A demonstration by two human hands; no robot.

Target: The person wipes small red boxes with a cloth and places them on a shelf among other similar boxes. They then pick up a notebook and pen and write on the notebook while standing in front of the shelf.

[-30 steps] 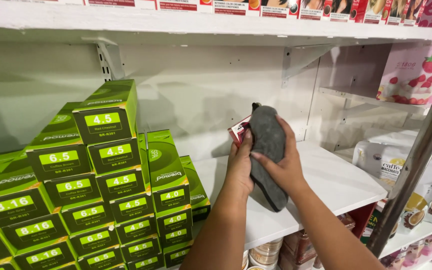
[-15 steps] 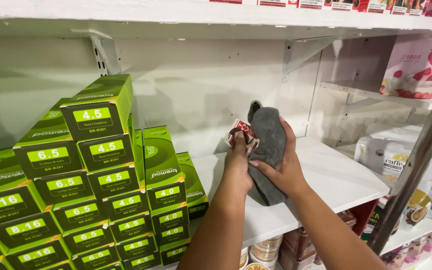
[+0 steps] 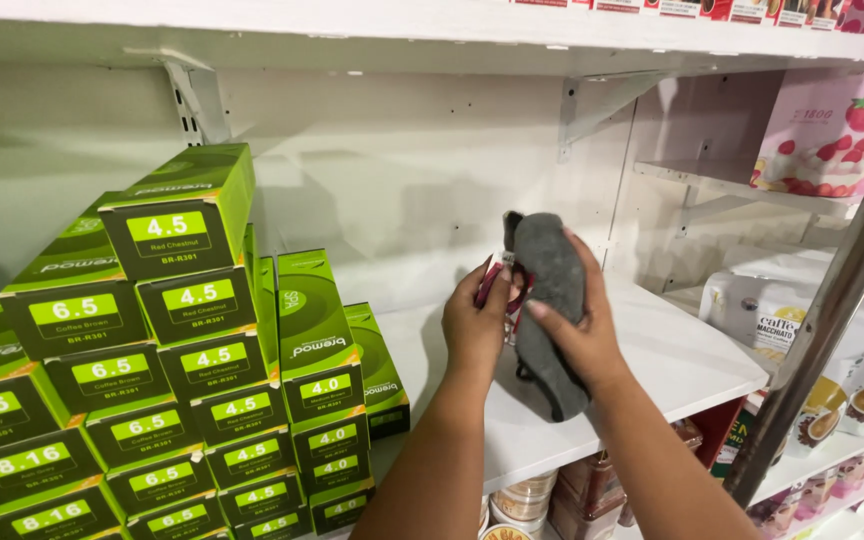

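Both hands are working above the open right half of a white shelf (image 3: 672, 360), whose front edge is running diagonally down toward the left and whose bare, smooth board is offering free room to the right of the hands as far as the white side wall. The left hand (image 3: 474, 325) is curling its fingers around a small red and white box (image 3: 500, 285), gripping it upright just above the shelf, though most of the box is hiding behind the hand and the cloth. The right hand (image 3: 580, 335) is pressing a dark grey cloth (image 3: 550, 300) against the box, fingers wrapped over the soft, felt-like fabric, which is hanging down in a limp fold toward the board. To the left, stacked green boxes (image 3: 202, 340) are crowding the shelf in stepped rows, glossy cardboard with lighter green labels, the nearest stack standing just beside the left forearm and closing that side. Overhead, the underside of another white shelf (image 3: 352, 45) is sitting on metal brackets (image 3: 197, 100), leaving tall open space above the hands. A grey metal upright (image 3: 832, 310) is slanting across the right edge, and beyond it a pink carton with a strawberry picture (image 3: 827, 135) and pale coffee bags (image 3: 782, 320) are resting on neighbouring shelves, well apart from the hands.
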